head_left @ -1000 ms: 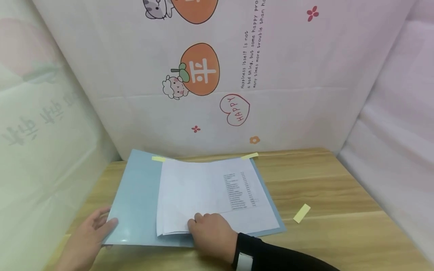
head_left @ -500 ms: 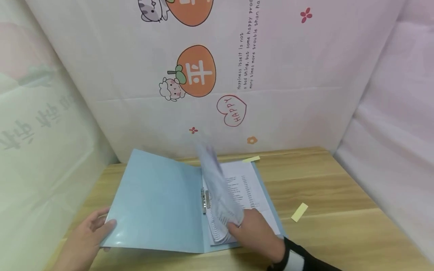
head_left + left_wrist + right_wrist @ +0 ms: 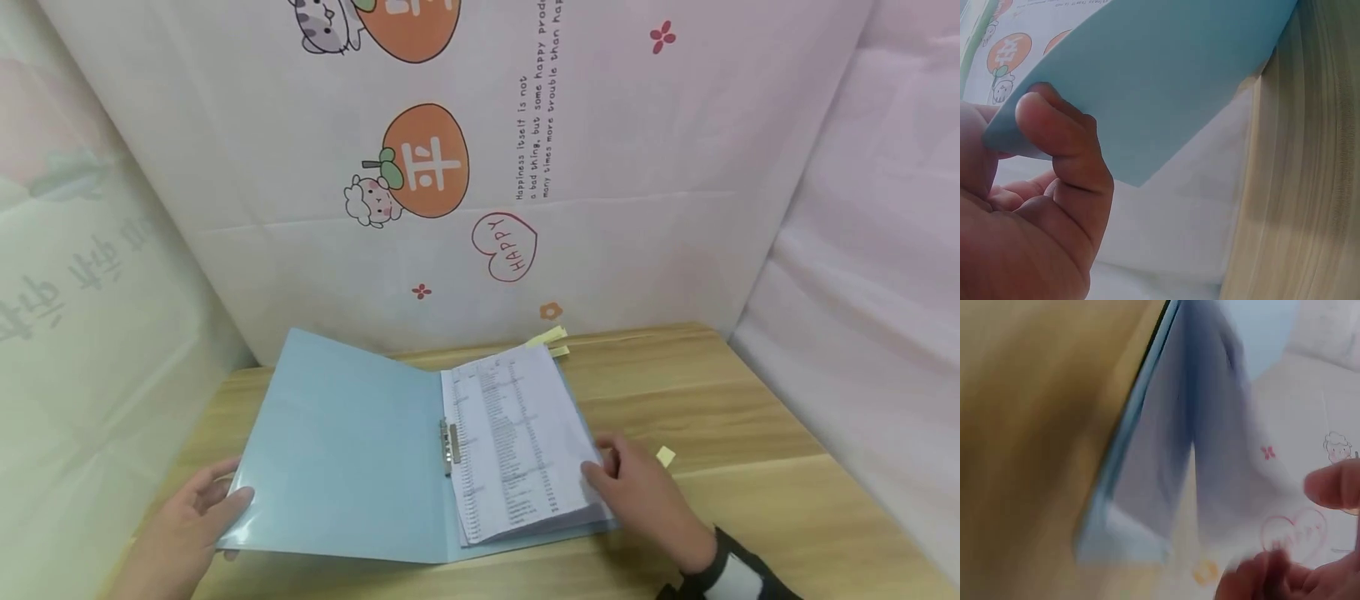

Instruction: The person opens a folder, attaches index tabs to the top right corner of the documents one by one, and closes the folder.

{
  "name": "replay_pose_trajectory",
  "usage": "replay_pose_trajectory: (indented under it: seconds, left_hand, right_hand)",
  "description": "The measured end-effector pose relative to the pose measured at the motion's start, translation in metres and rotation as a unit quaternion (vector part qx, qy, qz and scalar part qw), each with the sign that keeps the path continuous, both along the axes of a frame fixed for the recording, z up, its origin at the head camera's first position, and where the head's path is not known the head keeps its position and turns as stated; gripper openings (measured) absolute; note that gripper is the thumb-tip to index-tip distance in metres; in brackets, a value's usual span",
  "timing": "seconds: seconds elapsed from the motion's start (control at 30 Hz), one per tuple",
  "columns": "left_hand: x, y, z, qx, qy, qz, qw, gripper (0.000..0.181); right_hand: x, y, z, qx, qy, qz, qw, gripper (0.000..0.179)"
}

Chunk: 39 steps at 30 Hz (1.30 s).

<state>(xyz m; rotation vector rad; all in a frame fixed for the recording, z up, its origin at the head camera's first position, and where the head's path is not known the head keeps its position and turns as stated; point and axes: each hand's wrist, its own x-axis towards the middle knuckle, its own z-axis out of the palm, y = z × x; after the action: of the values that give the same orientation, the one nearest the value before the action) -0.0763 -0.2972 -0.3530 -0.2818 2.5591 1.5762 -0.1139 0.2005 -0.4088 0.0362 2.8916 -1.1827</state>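
Note:
A light blue folder (image 3: 352, 454) lies spread on the table, its left cover raised at a slant. My left hand (image 3: 180, 525) pinches that cover's outer edge; the left wrist view has its thumb and fingers on either side of the cover (image 3: 1166, 81). Printed sheets (image 3: 510, 442) rest on the right half beside a metal clip (image 3: 450, 446). The top sheet (image 3: 1222, 456) stands raised off those below in the right wrist view. At its free edge is my right hand (image 3: 1322, 575), thumb and fingers spread apart; blur covers this spot.
Pale yellow tabs (image 3: 547, 337) stick out past the sheets' far edge. Another yellow slip (image 3: 665, 456) lies on the wooden table (image 3: 780, 500), partly behind the right hand. A printed white cloth (image 3: 600, 167) hangs at the back and both sides.
The right hand has carried the top sheet from the left cover over to the right half, baring the cover and clip. The left hand keeps its hold on the folder's edge.

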Motion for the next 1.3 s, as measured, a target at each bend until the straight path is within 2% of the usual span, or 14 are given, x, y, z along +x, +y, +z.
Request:
replay_pose_trajectory:
  seconds: [0.13, 0.23, 0.37, 0.5, 0.6, 0.7, 0.8, 0.83, 0.97, 1.07, 1.13, 1.17, 1.23, 1.3]
  left_hand:
    - [0.0, 0.003, 0.002, -0.004, 0.008, -0.006, 0.9999, 0.061]
    - [0.0, 0.004, 0.003, -0.001, 0.017, -0.01, 0.9998, 0.059]
    - [-0.001, 0.006, 0.003, -0.002, 0.024, -0.015, 0.9996, 0.057]
    - [-0.001, 0.007, 0.004, -0.014, 0.018, -0.019, 0.9996, 0.059]
    - [-0.003, 0.009, 0.004, 0.007, 0.017, -0.017, 0.9997, 0.057]
    - [-0.005, 0.01, 0.0, 0.084, 0.041, -0.025, 0.9953, 0.045]
    - [-0.008, 0.012, -0.007, 0.187, 0.111, -0.108, 0.9702, 0.041]
    - [-0.01, 0.015, -0.009, 0.221, 0.143, -0.15, 0.9531, 0.043]
    - [-0.022, 0.041, -0.011, 0.312, 0.248, -0.317, 0.8607, 0.051]
    - [-0.03, 0.07, -0.009, 0.324, 0.302, -0.374, 0.8149, 0.052]
    - [-0.035, 0.088, -0.008, 0.31, 0.332, -0.387, 0.8021, 0.052]
    - [-0.038, 0.097, -0.008, 0.293, 0.345, -0.388, 0.8026, 0.052]
    - [-0.042, 0.114, -0.01, 0.239, 0.374, -0.381, 0.8115, 0.05]
    - [-0.045, 0.128, -0.015, 0.174, 0.377, -0.357, 0.8366, 0.049]
  right_hand:
    - [-0.007, 0.005, 0.0, 0.098, 0.091, 0.014, 0.9909, 0.046]
    - [-0.012, -0.006, -0.006, 0.151, 0.131, 0.089, 0.9757, 0.048]
    - [-0.013, -0.024, -0.016, 0.241, 0.113, 0.21, 0.9409, 0.051]
    - [-0.013, -0.029, -0.021, 0.294, 0.075, 0.256, 0.918, 0.04]
    - [-0.016, -0.026, -0.021, 0.302, 0.074, 0.257, 0.9149, 0.03]
    - [-0.016, -0.018, -0.019, 0.313, 0.069, 0.237, 0.917, 0.024]
    - [-0.014, -0.01, -0.017, 0.326, 0.051, 0.224, 0.917, 0.023]
    - [-0.014, -0.007, -0.018, 0.326, 0.046, 0.225, 0.917, 0.023]
    - [-0.014, -0.001, -0.018, 0.31, 0.038, 0.24, 0.9192, 0.023]
    - [-0.016, 0.003, -0.018, 0.285, 0.044, 0.24, 0.927, 0.018]
    - [-0.017, 0.005, -0.017, 0.267, 0.044, 0.237, 0.933, 0.014]
    - [-0.017, 0.007, -0.017, 0.254, 0.04, 0.233, 0.9379, 0.013]
    - [-0.018, 0.009, -0.015, 0.232, 0.026, 0.222, 0.9467, 0.014]
    - [-0.019, 0.01, -0.014, 0.213, 0.012, 0.21, 0.9542, 0.016]
